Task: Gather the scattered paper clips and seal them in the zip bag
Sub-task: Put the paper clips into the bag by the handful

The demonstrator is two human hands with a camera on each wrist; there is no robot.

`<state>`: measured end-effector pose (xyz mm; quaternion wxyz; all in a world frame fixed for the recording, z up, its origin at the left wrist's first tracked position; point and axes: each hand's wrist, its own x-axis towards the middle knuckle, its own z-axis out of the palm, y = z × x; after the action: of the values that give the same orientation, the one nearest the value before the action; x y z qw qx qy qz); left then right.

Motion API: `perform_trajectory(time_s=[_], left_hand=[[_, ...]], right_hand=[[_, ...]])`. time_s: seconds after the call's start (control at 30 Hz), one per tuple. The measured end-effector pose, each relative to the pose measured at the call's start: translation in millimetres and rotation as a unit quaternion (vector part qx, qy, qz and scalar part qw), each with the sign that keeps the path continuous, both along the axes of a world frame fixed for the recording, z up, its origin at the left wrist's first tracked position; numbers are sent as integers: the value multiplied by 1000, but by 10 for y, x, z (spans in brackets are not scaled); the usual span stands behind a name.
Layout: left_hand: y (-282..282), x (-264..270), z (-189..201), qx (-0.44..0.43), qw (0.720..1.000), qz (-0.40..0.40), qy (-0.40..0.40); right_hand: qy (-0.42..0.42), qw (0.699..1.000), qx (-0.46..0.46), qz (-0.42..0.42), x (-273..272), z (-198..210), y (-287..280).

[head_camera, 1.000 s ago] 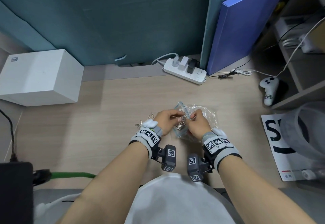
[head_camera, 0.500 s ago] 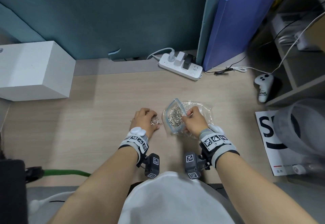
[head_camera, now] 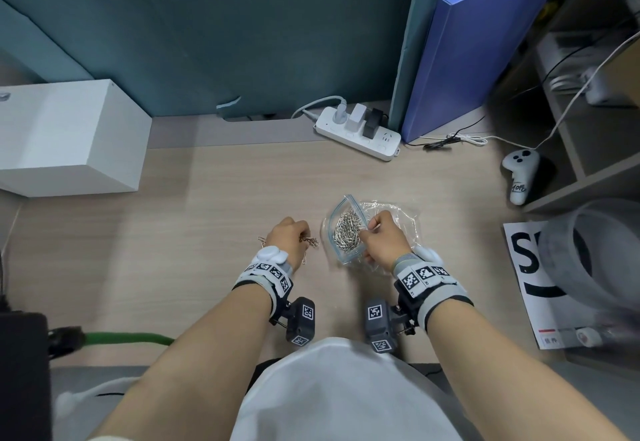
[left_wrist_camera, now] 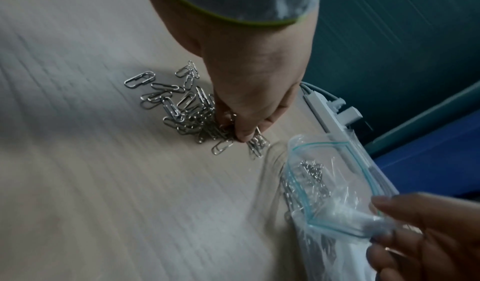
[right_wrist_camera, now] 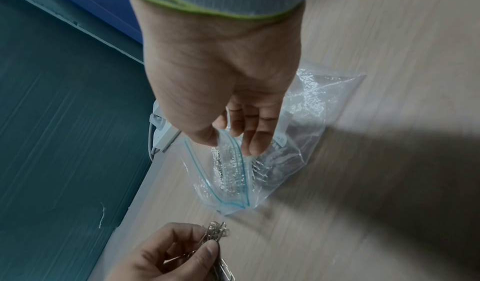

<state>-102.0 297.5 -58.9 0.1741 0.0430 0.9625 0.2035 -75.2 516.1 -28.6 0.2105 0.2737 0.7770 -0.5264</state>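
Head view. Your zip bag lies on the desk in front of you, mouth open and facing left, with a good heap of clips already inside it. A smaller loose cluster of paper clips is on the desk just left of the bag, under your left hand. Judged status: gathering well along, not finished; sealing not yet begun. Your right hand sits at the bag's near rim, forearms both angled in from below.

Left wrist view. Remaining paper clips number perhaps two dozen, bunched rather than scattered, apart from the bag. Your left hand comes down on them from above, fingertips curled into the cluster and pinching a bundle. The zip bag stands open to the right, its blue zip line parted.

Right wrist view. Your right hand pinches the upper lip of the zip bag between thumb and fingers, lifting it so the mouth gapes. The left hand, at the bottom edge, grips a bunch of clips just short of the mouth. Left to do, as judged: tip that bunch in, collect the leftovers, press the zip closed.
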Motion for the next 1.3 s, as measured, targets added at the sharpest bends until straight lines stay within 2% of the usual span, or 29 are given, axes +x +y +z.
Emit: perform_trajectory(time_s=[0.23,0.33,0.43,0.6,0.73,0.83,0.9,0.97,1.1,1.3], left_hand=[[105,-39,157,87,993,77,-15],[271,-78,274,150,986,76,-15],[462,-109,383,226,971,59,-49],[558,-111,438,281,954,40,-95],[380,-122,356,250,962,88,-60],[202,-98,279,154,979,131,-16],[119,-40,207,62,994,92,-2],[77,41,153,6,998,60,-1],[91,164,45,-23,999,5,37],[177,155,-88,5,998,-4,58]], right_hand=[[0,1000,13,9,-7,-15,13],[6,1000,20,10,-2,-17,-9],[14,999,38,13,9,-22,-20],[12,999,38,9,25,-16,-20],[9,1000,13,0,46,-28,-17],[5,1000,7,-5,58,-29,-17],[4,1000,0,-11,64,-16,-24],[5,1000,-9,-17,68,-6,-32],[6,1000,-12,-16,89,0,-24],[15,1000,3,-22,125,2,14]])
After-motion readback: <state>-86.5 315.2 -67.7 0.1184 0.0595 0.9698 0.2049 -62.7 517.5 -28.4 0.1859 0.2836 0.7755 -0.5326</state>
